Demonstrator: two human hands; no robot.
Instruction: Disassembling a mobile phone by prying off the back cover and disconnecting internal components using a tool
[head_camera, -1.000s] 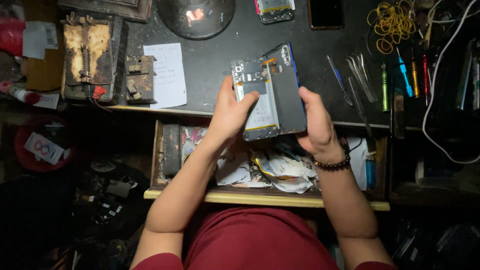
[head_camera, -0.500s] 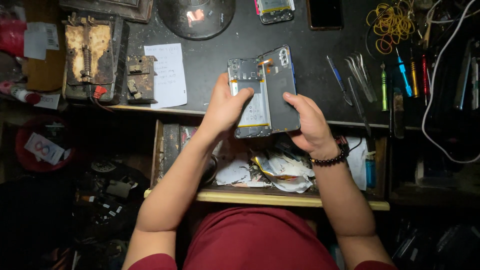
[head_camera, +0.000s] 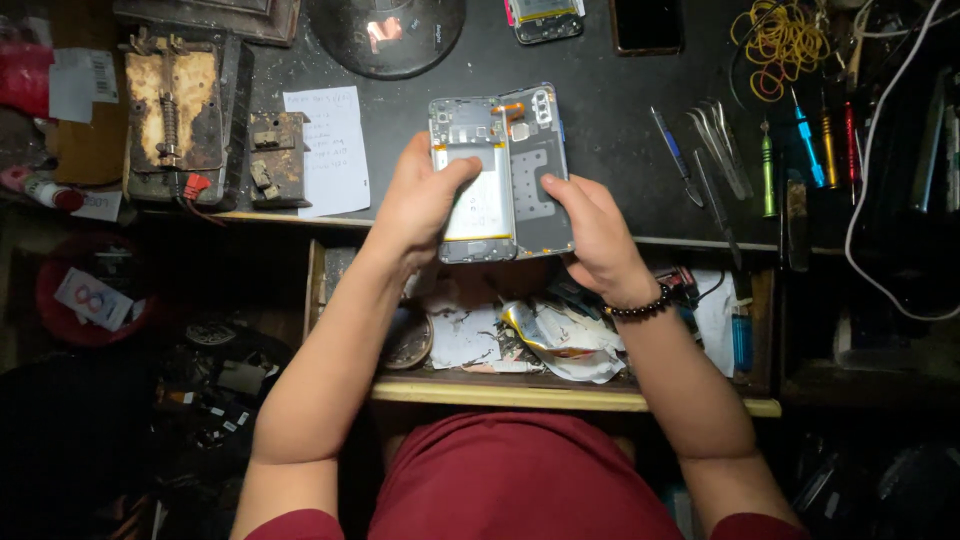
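Dim repair bench, dark worktop (head_camera: 600, 120) lit from above, open drawer (head_camera: 560, 392) below it full of scraps.

Far left: rusty spring clamp fixture (head_camera: 175, 110) on the worktop's left end, a smaller metal block (head_camera: 275, 158) beside it. White paper slip (head_camera: 328, 150) with handwriting lies flat just right of the block, near the worktop edge. Red round container (head_camera: 85, 300) lower left, a white label on it.

Centre: opened phone (head_camera: 500, 175) held just above the worktop's front edge, back side up, pale battery and boards showing. Left hand (head_camera: 420, 200) grips its left edge, thumb pressed onto the battery area. Right hand (head_camera: 595, 235) pinches the grey back cover (head_camera: 540, 170) at its right edge, probably to steady both halves side by side. Beaded bracelet (head_camera: 640, 303) on the right wrist.

Right: tweezers (head_camera: 715, 150) and coloured screwdrivers (head_camera: 805, 135) laid in a row, likely for easy reach. Yellow rubber bands (head_camera: 785, 40) heaped top right. Crumpled foil wrapper (head_camera: 560, 335) in the drawer.
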